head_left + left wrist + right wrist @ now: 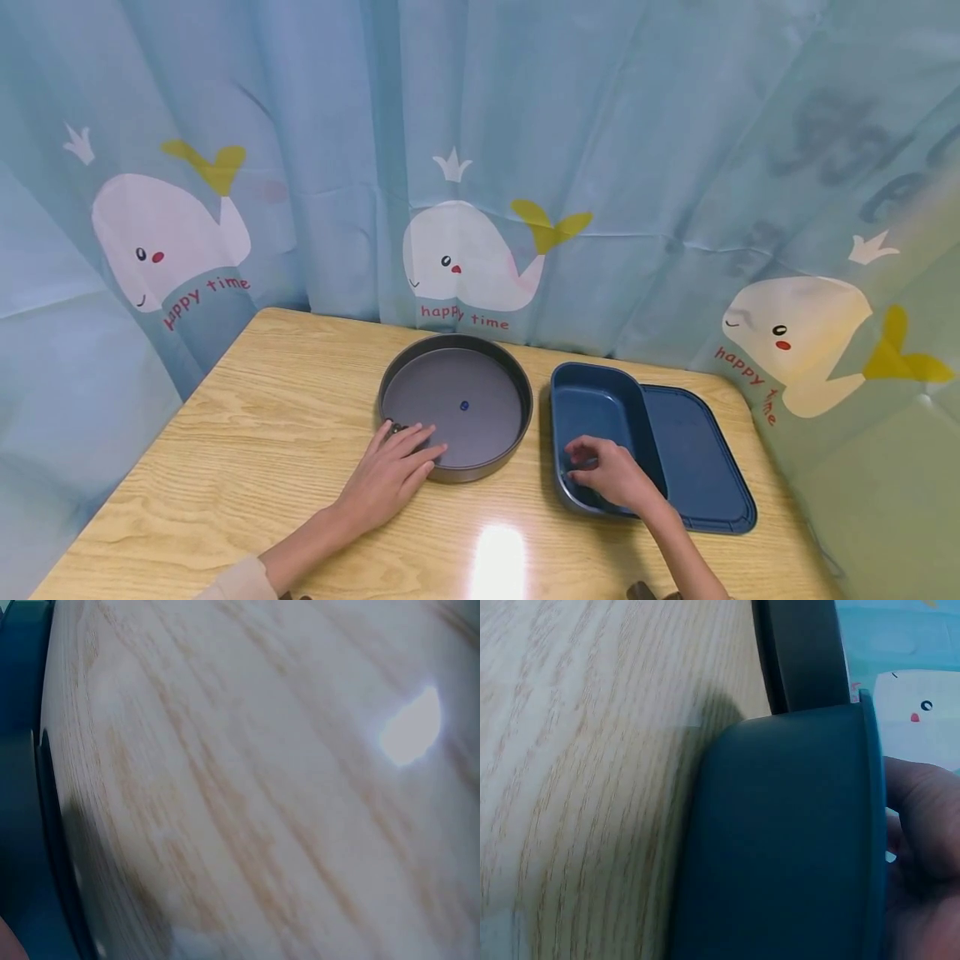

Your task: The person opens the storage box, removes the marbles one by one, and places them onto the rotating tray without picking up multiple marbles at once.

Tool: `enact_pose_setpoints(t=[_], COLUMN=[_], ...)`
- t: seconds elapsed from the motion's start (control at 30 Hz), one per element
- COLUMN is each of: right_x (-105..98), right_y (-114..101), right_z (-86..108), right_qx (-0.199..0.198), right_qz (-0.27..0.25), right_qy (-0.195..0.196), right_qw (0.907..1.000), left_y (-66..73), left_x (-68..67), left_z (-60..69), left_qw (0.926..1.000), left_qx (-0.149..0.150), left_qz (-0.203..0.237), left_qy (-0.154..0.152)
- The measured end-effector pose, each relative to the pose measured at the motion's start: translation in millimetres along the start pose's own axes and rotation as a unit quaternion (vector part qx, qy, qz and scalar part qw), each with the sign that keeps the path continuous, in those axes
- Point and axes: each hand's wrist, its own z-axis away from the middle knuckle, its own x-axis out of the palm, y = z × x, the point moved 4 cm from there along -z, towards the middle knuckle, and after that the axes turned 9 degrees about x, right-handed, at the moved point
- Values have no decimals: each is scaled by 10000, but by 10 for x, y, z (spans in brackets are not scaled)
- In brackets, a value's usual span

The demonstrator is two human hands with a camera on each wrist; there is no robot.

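Observation:
My left hand [390, 472] lies over the near left rim of a round dark grey pan [450, 446], fingers spread and nearly straight. Small dark shiny pieces [397, 428] show by its fingertips. A tiny blue bead-like piece [465, 406] sits near the middle of the pan floor. My right hand [615, 477] reaches into a deep blue rectangular container [596, 408], its fingers bent and thumb apart from the forefinger. Nothing shows in that gap; the palm side is hidden. In the right wrist view, the container's outer wall [787, 832] covers part of the fingers.
A flat blue lid [693, 458] lies right of the container, partly beneath or against it. All stand on a light wooden table [285, 400]. A blue curtain with whale prints [337, 167] hangs behind the table's far edge.

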Motion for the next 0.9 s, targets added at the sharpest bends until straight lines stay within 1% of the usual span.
enact_pose_setpoints(t=[0.1,0.23,0.37,0.63,0.9], right_x=[41,76,97,148,166], right_y=[21,39,45,45,12], right_z=[-20,-43,-64,-82,-88], right_qx=[-37,-72,-140,-412,-368], right_qz=[162,288,317,447,640], right_qy=[-188,-284,-252,-191,-24], right_qw=[9997,9992,9991,9980,9973], left_y=[1,3,4,5,-5], left_x=[6,7,1,-7,-8], left_z=[2,2,6,6,3], left_qw=[10000,10000,10000,9999,10000], left_qx=[-17,-13,-9,-13,-55], left_qz=[-6,-42,-75,-64,13], left_qy=[-49,-59,-57,-86,-79])
